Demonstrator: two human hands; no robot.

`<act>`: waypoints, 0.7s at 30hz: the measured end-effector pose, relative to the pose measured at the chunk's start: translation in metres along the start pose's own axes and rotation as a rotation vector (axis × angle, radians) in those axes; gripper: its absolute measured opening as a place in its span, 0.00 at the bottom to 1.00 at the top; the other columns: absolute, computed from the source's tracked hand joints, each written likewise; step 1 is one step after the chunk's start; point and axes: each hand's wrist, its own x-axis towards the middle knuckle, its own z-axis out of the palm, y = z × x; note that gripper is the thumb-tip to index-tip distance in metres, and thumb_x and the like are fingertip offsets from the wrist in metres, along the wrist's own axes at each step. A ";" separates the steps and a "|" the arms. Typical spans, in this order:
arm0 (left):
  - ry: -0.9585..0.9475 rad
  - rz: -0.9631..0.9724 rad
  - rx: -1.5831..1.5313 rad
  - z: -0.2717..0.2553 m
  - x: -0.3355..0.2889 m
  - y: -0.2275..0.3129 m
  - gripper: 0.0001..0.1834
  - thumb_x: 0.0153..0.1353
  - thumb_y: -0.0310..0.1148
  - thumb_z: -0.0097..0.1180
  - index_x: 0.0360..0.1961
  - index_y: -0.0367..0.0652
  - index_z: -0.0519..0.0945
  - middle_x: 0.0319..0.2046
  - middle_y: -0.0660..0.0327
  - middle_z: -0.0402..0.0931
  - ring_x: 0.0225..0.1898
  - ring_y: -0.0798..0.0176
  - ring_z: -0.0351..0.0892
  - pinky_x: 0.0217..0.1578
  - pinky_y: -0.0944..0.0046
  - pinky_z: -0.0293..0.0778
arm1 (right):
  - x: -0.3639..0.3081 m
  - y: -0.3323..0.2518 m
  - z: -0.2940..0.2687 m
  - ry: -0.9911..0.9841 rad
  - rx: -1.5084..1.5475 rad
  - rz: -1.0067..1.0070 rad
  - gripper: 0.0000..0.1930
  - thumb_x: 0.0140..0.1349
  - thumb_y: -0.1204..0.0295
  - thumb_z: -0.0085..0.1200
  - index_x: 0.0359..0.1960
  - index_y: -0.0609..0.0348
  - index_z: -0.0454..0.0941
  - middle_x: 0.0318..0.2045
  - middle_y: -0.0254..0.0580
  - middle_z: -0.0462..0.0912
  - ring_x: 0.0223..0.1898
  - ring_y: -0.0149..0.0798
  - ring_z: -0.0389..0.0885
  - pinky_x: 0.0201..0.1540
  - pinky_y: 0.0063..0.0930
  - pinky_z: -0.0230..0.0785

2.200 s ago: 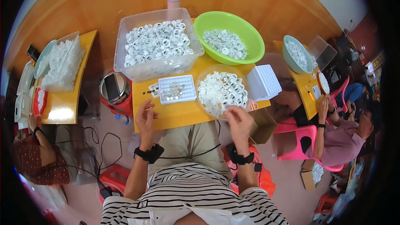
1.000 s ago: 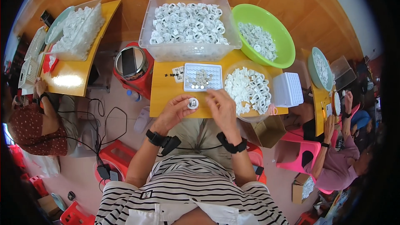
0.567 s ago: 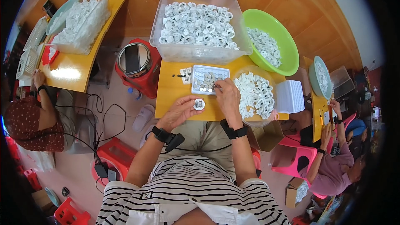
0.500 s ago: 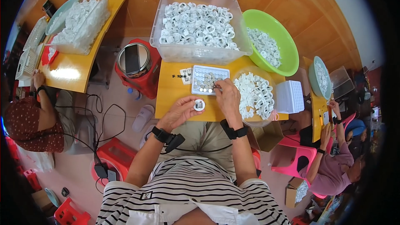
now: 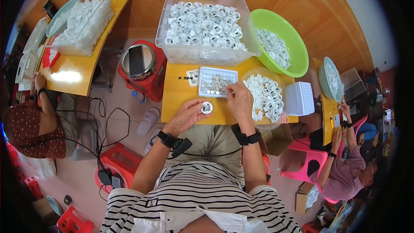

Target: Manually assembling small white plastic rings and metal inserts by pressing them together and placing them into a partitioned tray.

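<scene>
Between the thumb and fingers of my left hand [image 5: 188, 114] is a small round white plastic part [image 5: 207, 107] with a dark and metallic centre, held above the table's near edge. My right hand [image 5: 240, 101] is just off the near right corner of a white tray [image 5: 201, 82] of silvery button cells [image 5: 214, 91]. Its fingers are pinched together, and whatever may be between them is too small to make out. Beside that hand, on the right, sits a clear round tub [image 5: 282, 80] heaped with white plastic parts [image 5: 264, 99].
A large clear bin [image 5: 207, 56] full of white ring-shaped parts stands at the back. Right of it tilts a green basin [image 5: 302, 56]. White stacked trays [image 5: 300, 99] stand at the table's right edge. A phone [image 5: 137, 60] lies on a tin at left. Co-workers sit on both sides.
My right hand has drawn back from the cells in the tray, slightly right and toward me. My left hand stays in place with the round white part.
</scene>
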 end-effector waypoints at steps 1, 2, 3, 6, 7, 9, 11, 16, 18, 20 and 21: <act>-0.001 -0.002 0.001 0.001 -0.001 0.000 0.14 0.63 0.31 0.46 0.46 0.33 0.71 0.44 0.53 0.73 0.44 0.62 0.75 0.47 0.64 0.75 | 0.001 0.001 0.001 0.008 0.013 0.023 0.03 0.48 0.79 0.54 0.26 0.60 0.78 0.25 0.44 0.75 0.27 0.47 0.76 0.30 0.36 0.68; 0.003 -0.003 0.008 0.001 -0.001 0.001 0.14 0.63 0.31 0.46 0.46 0.33 0.71 0.44 0.53 0.73 0.44 0.62 0.75 0.47 0.64 0.74 | 0.001 0.003 0.002 0.016 0.027 0.045 0.02 0.49 0.78 0.54 0.26 0.60 0.78 0.26 0.44 0.76 0.28 0.50 0.76 0.31 0.38 0.68; 0.008 -0.002 0.016 0.001 -0.001 0.001 0.14 0.63 0.31 0.46 0.46 0.33 0.71 0.44 0.53 0.73 0.44 0.62 0.75 0.47 0.64 0.74 | 0.001 0.003 0.003 0.018 0.027 0.046 0.02 0.49 0.78 0.54 0.26 0.60 0.78 0.26 0.44 0.76 0.28 0.50 0.76 0.31 0.38 0.68; 0.012 0.002 0.029 0.000 -0.001 0.000 0.13 0.63 0.30 0.46 0.46 0.33 0.71 0.43 0.54 0.73 0.44 0.62 0.75 0.47 0.64 0.74 | 0.000 0.002 0.010 0.011 0.027 0.078 0.02 0.49 0.77 0.55 0.25 0.60 0.78 0.25 0.44 0.75 0.28 0.50 0.76 0.30 0.38 0.68; 0.015 0.003 0.029 0.001 -0.001 0.001 0.13 0.63 0.30 0.46 0.46 0.33 0.71 0.43 0.54 0.73 0.44 0.62 0.75 0.47 0.64 0.74 | -0.001 0.003 0.013 0.017 0.022 0.066 0.02 0.49 0.77 0.55 0.25 0.61 0.77 0.26 0.44 0.76 0.28 0.50 0.76 0.30 0.38 0.68; 0.066 0.002 0.048 0.005 -0.001 0.001 0.13 0.63 0.29 0.46 0.46 0.33 0.70 0.43 0.54 0.73 0.43 0.62 0.75 0.47 0.64 0.74 | -0.001 0.002 0.015 0.018 0.020 0.053 0.02 0.49 0.77 0.55 0.25 0.61 0.77 0.26 0.44 0.76 0.28 0.50 0.76 0.30 0.38 0.67; 0.088 0.002 0.061 0.005 0.000 -0.001 0.13 0.63 0.29 0.46 0.46 0.33 0.70 0.42 0.55 0.73 0.43 0.62 0.75 0.46 0.64 0.75 | 0.000 0.000 0.013 -0.013 0.051 0.083 0.02 0.49 0.77 0.55 0.25 0.61 0.76 0.26 0.45 0.76 0.29 0.50 0.76 0.30 0.38 0.67; 0.137 0.013 0.111 0.012 0.002 -0.002 0.13 0.63 0.28 0.47 0.46 0.32 0.70 0.42 0.56 0.73 0.43 0.62 0.76 0.45 0.64 0.75 | -0.002 0.005 0.015 -0.020 0.113 0.035 0.03 0.49 0.79 0.54 0.27 0.62 0.74 0.26 0.46 0.76 0.29 0.50 0.75 0.31 0.37 0.67; 0.163 0.015 0.123 0.014 0.003 -0.002 0.13 0.62 0.29 0.47 0.46 0.33 0.71 0.41 0.56 0.74 0.41 0.63 0.76 0.44 0.65 0.75 | -0.004 0.004 0.014 -0.006 0.154 0.016 0.04 0.50 0.80 0.53 0.28 0.63 0.73 0.26 0.47 0.75 0.29 0.50 0.75 0.31 0.36 0.66; 0.191 0.010 0.142 0.017 0.003 -0.002 0.13 0.62 0.29 0.47 0.46 0.33 0.71 0.40 0.57 0.74 0.41 0.64 0.76 0.43 0.66 0.75 | -0.011 -0.003 0.009 0.038 0.281 0.010 0.04 0.49 0.82 0.54 0.28 0.64 0.74 0.25 0.46 0.75 0.25 0.41 0.75 0.27 0.29 0.67; 0.210 0.001 0.162 0.019 0.003 -0.002 0.13 0.62 0.29 0.47 0.46 0.33 0.71 0.40 0.57 0.75 0.40 0.65 0.76 0.42 0.66 0.75 | -0.015 -0.008 0.004 0.036 0.281 0.011 0.04 0.49 0.82 0.54 0.28 0.64 0.74 0.25 0.46 0.75 0.25 0.41 0.75 0.27 0.29 0.67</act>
